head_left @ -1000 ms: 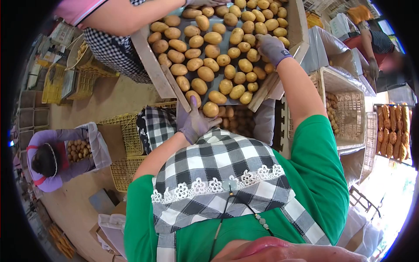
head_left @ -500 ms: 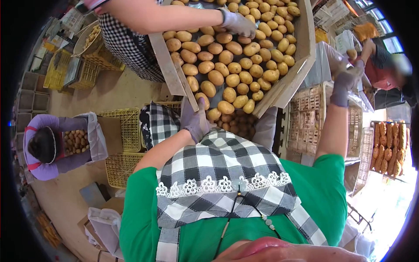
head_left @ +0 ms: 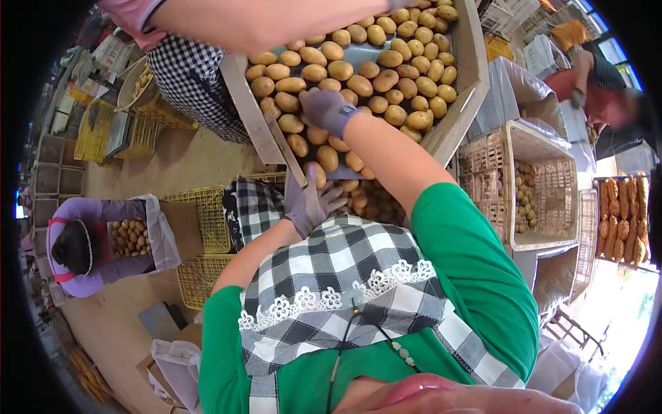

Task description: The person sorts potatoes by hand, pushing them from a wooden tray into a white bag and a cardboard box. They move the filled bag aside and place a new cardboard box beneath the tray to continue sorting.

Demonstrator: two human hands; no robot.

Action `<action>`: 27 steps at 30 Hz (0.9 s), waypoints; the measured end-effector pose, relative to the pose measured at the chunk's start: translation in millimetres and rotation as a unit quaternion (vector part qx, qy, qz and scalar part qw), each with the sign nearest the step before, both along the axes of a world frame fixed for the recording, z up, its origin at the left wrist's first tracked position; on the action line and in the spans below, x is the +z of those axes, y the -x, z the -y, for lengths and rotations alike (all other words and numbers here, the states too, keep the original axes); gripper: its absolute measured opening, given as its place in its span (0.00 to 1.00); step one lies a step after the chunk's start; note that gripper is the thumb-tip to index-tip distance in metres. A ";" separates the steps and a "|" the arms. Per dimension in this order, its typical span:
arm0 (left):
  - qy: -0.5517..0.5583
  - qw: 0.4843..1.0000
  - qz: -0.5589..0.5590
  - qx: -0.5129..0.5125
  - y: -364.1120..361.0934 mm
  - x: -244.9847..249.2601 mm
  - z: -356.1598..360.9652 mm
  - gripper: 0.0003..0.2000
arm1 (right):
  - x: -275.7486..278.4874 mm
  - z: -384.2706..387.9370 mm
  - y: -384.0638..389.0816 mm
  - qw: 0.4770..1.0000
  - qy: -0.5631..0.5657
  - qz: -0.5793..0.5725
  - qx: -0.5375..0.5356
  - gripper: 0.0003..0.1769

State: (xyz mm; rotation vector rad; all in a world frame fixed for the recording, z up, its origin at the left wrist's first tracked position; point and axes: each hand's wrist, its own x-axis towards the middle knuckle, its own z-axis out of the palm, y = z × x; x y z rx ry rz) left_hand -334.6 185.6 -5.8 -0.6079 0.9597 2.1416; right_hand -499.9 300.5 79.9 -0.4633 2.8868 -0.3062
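Many potatoes (head_left: pixel 360 85) lie on a sorting table with raised wooden sides (head_left: pixel 452 127). My right hand (head_left: pixel 329 110), in a grey-purple glove, reaches over the left part of the potatoes. Its fingertips point down among them, and I cannot see whether they grip one. My left hand (head_left: pixel 309 209), gloved too, is at the table's narrow front outlet, beside the end of a thin wooden board (head_left: pixel 285 148). Its fingers are spread, with a potato (head_left: pixel 316 175) just above them. More potatoes (head_left: pixel 376 200) lie lower down, below the outlet.
A co-worker's bare arm (head_left: pixel 276 24) stretches across the table's far side. On the right stands a pale plastic crate (head_left: pixel 543 238) with some potatoes inside. Yellow crates (head_left: pixel 203 279) stand at left, near another person (head_left: pixel 76 238) holding a lined box of potatoes. Filled net sacks (head_left: pixel 623 217) are far right.
My right hand has swung from above the right-hand crates to the potatoes on the table. My left hand's fingers have spread at the outlet. The co-worker's arm has moved farther up and across.
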 end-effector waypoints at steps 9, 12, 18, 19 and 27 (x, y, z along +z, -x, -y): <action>-0.088 0.995 -0.006 -0.048 3.2 -5.5 -5.6 0.54 | 5.0 -298.5 -164.2 0.746 0.472 -0.386 -0.268 0.28; -0.111 0.993 0.042 -0.017 5.8 -10.7 -7.9 0.52 | 58.6 -354.0 -219.3 0.696 0.246 -0.459 -0.494 0.24; -0.098 0.994 0.043 0.018 4.7 -16.7 -4.4 0.43 | 52.0 -275.9 -116.7 0.836 0.075 -0.506 -0.196 0.26; -0.040 0.998 0.031 0.021 1.7 -11.4 -3.4 0.39 | 34.4 -254.9 -80.7 0.844 0.062 -0.499 -0.187 0.26; 0.084 0.996 0.020 0.005 5.3 -40.1 14.2 0.14 | -24.8 -54.8 -69.2 0.980 -0.041 -0.161 -0.110 0.31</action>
